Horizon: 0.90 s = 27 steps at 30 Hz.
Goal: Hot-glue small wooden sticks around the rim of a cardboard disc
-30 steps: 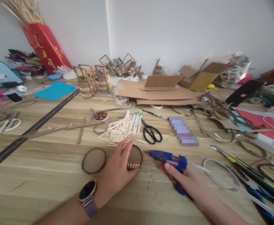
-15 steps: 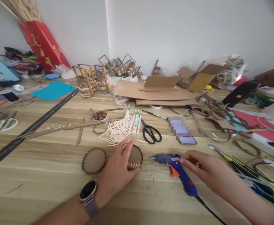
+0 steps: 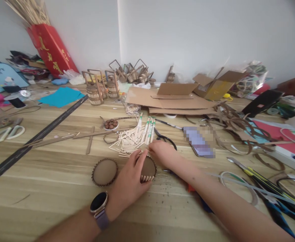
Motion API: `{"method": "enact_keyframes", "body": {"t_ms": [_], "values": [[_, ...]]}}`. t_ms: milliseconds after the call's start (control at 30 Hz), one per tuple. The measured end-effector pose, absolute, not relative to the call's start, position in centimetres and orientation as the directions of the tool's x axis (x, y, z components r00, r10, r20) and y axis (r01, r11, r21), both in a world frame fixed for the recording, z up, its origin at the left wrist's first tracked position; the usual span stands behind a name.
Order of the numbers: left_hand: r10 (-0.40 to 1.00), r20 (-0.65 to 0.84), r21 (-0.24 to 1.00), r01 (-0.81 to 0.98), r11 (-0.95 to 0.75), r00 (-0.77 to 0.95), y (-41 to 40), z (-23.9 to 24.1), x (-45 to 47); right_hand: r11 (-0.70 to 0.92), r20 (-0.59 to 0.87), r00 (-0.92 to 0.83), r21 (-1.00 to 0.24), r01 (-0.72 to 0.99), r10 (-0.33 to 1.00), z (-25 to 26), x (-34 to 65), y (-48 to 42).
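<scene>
My left hand (image 3: 130, 179) rests on a round cardboard disc (image 3: 149, 167) with short sticks standing along its front rim; the fingers lie curved over it, holding it down. A second cardboard disc (image 3: 104, 172) lies just left of it. My right hand (image 3: 162, 153) reaches across to the near edge of a pile of small wooden sticks (image 3: 131, 139), fingers curled together at the sticks. Whether a stick is pinched in them is hidden. The blue glue gun (image 3: 205, 205) lies on the table under my right forearm, mostly covered.
Black scissors (image 3: 166, 138) and a phone (image 3: 199, 141) lie right of the sticks. Cardboard sheets (image 3: 172, 99), small stick baskets (image 3: 97, 90), a long black ruler (image 3: 44, 129), a bead dish (image 3: 111, 124), white scissors (image 3: 7, 132) and cardboard strips (image 3: 238, 126) crowd the wooden table.
My right hand let go of the glue gun, which now lies on the table, and moved left and forward to the stick pile. The left hand stayed on the disc.
</scene>
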<state>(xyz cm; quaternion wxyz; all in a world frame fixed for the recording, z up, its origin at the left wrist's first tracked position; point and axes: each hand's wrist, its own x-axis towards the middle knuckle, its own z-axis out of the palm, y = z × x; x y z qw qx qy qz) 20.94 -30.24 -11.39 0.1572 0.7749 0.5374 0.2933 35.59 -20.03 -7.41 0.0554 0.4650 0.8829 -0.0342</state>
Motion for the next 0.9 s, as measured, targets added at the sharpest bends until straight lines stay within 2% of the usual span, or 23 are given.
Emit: {"method": "enact_keyframes", "body": {"t_ms": [233, 567, 733, 900], "values": [[0.927, 0.284, 0.556, 0.745, -0.368, 0.247, -30.3, -11.3, 20.9, 0.571, -0.124, -0.561, 0.057, 0.819, 0.818, -7.0, 35.7, -20.1], [0.929, 0.287, 0.568, 0.739, -0.363, 0.236, -30.3, -11.4, 21.0, 0.646, -0.21, -0.625, 0.04, 0.763, 0.752, -5.9, 35.5, -19.8], [0.935, 0.272, 0.571, 0.743, -0.349, 0.23, -30.3, -11.2, 21.0, 0.633, -0.18, -0.633, -0.06, 0.771, 0.753, -4.8, 35.6, -19.4], [0.939, 0.257, 0.579, 0.741, -0.34, 0.23, -30.4, -10.9, 21.0, 0.579, -0.061, -0.61, -0.253, 0.775, 0.79, -3.6, 37.7, -21.6]]}}
